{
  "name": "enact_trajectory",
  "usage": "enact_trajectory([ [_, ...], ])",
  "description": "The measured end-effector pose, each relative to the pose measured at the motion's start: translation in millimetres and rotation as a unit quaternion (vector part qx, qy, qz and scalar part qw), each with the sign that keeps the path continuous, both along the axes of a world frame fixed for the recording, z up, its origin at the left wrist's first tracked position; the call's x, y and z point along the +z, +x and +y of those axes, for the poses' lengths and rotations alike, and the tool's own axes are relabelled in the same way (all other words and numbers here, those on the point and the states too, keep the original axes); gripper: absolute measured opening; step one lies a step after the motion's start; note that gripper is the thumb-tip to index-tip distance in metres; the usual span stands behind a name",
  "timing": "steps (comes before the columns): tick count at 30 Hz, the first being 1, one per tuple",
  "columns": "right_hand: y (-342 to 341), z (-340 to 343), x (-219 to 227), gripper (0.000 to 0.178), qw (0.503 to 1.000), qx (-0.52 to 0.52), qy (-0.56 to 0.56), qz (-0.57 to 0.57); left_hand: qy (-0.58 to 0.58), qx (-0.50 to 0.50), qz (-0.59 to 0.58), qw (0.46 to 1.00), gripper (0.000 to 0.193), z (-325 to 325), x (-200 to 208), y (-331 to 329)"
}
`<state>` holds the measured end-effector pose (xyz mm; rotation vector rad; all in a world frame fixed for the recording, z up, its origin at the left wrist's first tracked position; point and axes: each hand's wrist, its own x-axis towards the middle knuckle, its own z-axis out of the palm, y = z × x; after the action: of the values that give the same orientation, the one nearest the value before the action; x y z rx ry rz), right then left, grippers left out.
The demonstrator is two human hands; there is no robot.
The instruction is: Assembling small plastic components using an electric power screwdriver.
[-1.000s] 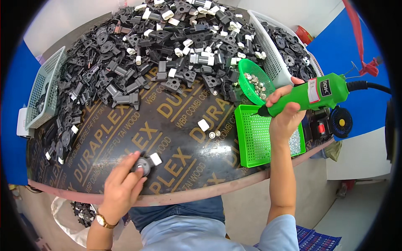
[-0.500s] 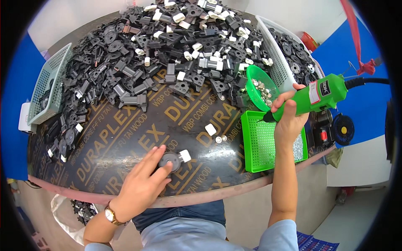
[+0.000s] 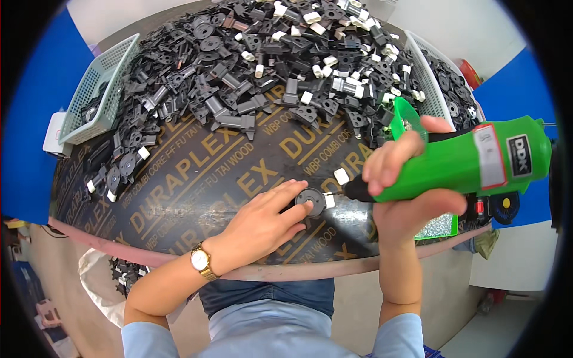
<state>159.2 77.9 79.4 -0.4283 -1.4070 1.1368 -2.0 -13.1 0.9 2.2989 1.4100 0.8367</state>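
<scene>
My left hand (image 3: 253, 225) grips a round black plastic part (image 3: 308, 204) against the tabletop, its thumb resting on the disc's face. A small white block (image 3: 329, 201) sticks out from the disc's right side. In my right hand (image 3: 399, 209) is a green electric screwdriver (image 3: 459, 156), held almost level and pointing left. Its thin bit reaches the white block; whether it sits in a screw is too small to tell. Just beyond lies a loose white cap (image 3: 341, 176).
A large heap of black and white plastic parts (image 3: 268, 56) covers the far table. Baskets stand left (image 3: 98, 101) and right (image 3: 431, 80). Behind the screwdriver are a green bowl (image 3: 406, 113) and a partly hidden green tray (image 3: 441, 229) with small metal bits. The table's pink edge (image 3: 286, 272) runs before me.
The screwdriver has come left and down from above the green tray to the white block. In the picture, my left hand and the round part sit further right and slightly higher.
</scene>
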Motion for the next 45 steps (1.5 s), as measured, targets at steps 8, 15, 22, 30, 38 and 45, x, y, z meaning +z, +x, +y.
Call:
enact_trajectory([
  [8, -11.6, -11.7, -9.2, 0.097, 0.997, 0.005, 0.007, -0.072, 0.007, -0.007, -0.009, 1.000, 0.034, -0.5, -4.1, -4.4],
  [15, -14.0, -11.2, -14.2, 0.093, 0.997, 0.070, -0.019, -0.036, 0.017, -0.013, -0.011, 1.000, 0.034, 1.1, -4.6, -3.6],
  [22, -16.0, -14.6, -7.2, 0.094, 0.996, 0.007, 0.030, -0.088, 0.020, -0.009, -0.009, 1.000, 0.034, -0.2, -5.7, -3.9],
  [30, -15.0, -12.8, -11.6, 0.094, 0.993, 0.046, 0.036, -0.106, 0.025, -0.007, -0.014, 1.000, 0.033, -0.2, -6.0, -3.7],
  [38, -16.3, -14.6, -14.4, 0.089, 0.993, 0.051, 0.021, -0.100, 0.032, -0.006, -0.021, 0.999, 0.033, -0.4, -7.2, -4.0],
  [45, -25.3, -11.1, -23.6, 0.066, 0.998, 0.014, 0.008, -0.054, 0.012, -0.012, -0.026, 1.000, 0.030, 1.3, -5.8, -2.9],
])
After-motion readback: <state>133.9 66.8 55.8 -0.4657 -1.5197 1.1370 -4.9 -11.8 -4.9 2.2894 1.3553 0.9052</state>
